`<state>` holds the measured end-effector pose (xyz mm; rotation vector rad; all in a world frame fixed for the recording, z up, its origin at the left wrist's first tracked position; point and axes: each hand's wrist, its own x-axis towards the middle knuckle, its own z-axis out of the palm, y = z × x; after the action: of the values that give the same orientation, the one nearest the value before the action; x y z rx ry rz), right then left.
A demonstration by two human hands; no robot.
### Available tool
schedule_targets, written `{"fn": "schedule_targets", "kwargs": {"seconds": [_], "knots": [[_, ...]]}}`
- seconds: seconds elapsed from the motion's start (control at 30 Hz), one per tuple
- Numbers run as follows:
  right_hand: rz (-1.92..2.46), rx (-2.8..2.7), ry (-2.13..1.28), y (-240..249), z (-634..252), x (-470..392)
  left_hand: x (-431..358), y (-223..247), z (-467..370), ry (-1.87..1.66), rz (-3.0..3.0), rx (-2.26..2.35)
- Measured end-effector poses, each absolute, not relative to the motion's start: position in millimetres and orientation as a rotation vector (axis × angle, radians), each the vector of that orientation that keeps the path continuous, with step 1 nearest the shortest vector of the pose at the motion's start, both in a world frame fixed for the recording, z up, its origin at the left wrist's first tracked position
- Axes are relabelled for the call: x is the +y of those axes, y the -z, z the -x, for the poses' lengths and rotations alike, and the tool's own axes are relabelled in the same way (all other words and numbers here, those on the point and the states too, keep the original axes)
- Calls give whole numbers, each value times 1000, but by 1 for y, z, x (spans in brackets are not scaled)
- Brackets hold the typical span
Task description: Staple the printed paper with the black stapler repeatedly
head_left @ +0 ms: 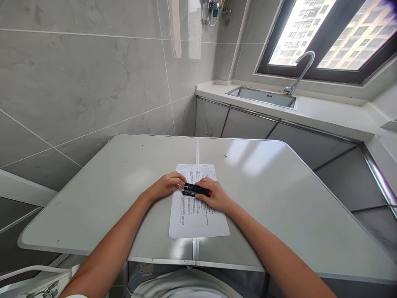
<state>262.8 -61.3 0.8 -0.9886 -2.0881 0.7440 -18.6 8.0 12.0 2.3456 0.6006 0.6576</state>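
Observation:
A black stapler with a red-orange end lies crosswise over the printed paper. My right hand is closed around its right end, thumb below and fingers above. At the paper's left edge, my left hand has its fingers curled together on the sheet, with the fingertips close beside the stapler's left end. Whether they also touch the stapler is hard to see. Printed lines run up and down the page, and part of them is hidden under the stapler and my hands.
The paper rests over the centre seam of a pale folding table. Small metal bits, perhaps staples, lie beyond it on the right half. Behind stand a counter with a sink, a faucet and a tiled wall.

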Motion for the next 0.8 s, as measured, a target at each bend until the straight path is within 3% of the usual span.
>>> {"fn": "schedule_targets", "kwargs": {"seconds": [0.43, 0.57, 0.8], "knots": [[887, -1961, -666, 2, -253, -62, -5, -19, 1, -739, -2218, 752], [1090, -1785, -623, -5, -276, -50, 0, -15, -1, -812, -2380, 907], [1533, -1530, -498, -1, -364, -28, 1, -3, -4, -367, -2682, 845]]}}
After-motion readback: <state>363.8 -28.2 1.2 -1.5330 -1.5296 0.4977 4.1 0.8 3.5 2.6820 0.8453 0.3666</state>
